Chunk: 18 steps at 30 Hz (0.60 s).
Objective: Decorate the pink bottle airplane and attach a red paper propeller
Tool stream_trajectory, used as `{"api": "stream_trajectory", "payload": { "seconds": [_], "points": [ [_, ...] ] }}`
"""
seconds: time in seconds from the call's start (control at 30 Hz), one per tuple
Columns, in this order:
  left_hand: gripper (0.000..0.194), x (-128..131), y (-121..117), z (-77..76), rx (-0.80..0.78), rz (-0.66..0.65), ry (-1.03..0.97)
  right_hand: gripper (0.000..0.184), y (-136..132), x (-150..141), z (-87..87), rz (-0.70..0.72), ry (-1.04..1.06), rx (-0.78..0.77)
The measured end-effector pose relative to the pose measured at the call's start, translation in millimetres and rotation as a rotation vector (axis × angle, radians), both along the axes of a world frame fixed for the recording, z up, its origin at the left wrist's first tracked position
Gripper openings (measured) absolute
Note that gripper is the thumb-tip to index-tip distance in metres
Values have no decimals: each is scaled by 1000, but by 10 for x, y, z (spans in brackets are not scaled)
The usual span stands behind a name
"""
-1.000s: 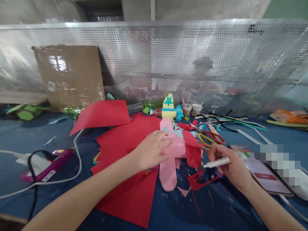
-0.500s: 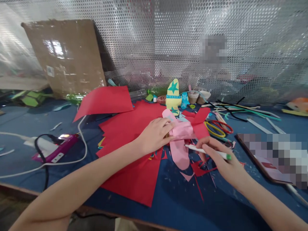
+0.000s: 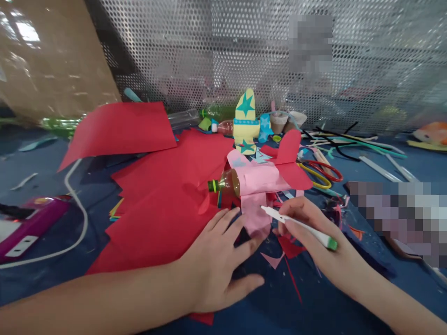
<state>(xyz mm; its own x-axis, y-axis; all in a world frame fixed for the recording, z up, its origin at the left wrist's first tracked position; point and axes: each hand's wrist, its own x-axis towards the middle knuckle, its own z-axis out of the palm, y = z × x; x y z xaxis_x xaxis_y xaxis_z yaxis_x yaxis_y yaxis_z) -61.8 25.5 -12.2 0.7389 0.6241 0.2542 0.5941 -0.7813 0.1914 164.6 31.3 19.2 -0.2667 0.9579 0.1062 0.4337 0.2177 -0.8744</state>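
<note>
A plastic bottle (image 3: 228, 183) with a green cap lies on its side, its body wrapped in pink paper (image 3: 260, 177). Pink paper wings stick out on both sides, and red paper fins (image 3: 289, 148) stand at its right end. My left hand (image 3: 223, 256) lies with fingers spread, its fingertips at the near pink wing (image 3: 256, 209); whether they press on it I cannot tell. Between the fingers of my right hand (image 3: 310, 228) is a white marker (image 3: 303, 228) with a green end. Its tip points at the near wing, very close to the paper.
Large red paper sheets (image 3: 150, 186) cover the left middle of the blue table. Behind stands a yellow paper-winged bottle (image 3: 245, 122). Scissors (image 3: 319, 174), a phone (image 3: 387, 218) and pipe cleaners (image 3: 352, 142) lie right; a purple power strip (image 3: 33, 225) lies left.
My left hand has left the bottle's cap end and come nearer, uncovering the bottle neck. My right hand has brought the marker to the near wing. The view has tilted down.
</note>
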Motion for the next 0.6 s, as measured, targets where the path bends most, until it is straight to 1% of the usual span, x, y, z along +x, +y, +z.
{"api": "stream_trajectory", "payload": {
  "seconds": [0.07, 0.17, 0.3, 0.37, 0.43, 0.5, 0.57, 0.6],
  "points": [
    [56, -23, -39, -14, -29, -11, -53, 10, -38, -12, 22, 28, -32, -22],
    [53, -39, -88, -34, -75, -27, -91, 13, -71, -23, 30, 69, -91, -13],
    [59, -28, -84, 0, -58, -2, -118, 9, -57, -22, -7, 25, -125, 44],
    [57, -15, -56, 34, -29, 7, -102, 7, -39, -25, -26, 16, -133, 64],
    [51, 5, -12, 57, 19, 14, -102, 11, -23, -40, -33, 46, -151, 83],
    [41, 32, 50, 62, 71, 16, -122, 12, -14, -62, -18, 94, -166, 105],
    [28, 65, 123, 52, 109, 14, -140, 13, -16, -76, 32, 161, -163, 116],
    [26, 81, 159, 45, 108, 1, -128, 14, -22, -70, 72, 204, -172, 139]
  ]
}}
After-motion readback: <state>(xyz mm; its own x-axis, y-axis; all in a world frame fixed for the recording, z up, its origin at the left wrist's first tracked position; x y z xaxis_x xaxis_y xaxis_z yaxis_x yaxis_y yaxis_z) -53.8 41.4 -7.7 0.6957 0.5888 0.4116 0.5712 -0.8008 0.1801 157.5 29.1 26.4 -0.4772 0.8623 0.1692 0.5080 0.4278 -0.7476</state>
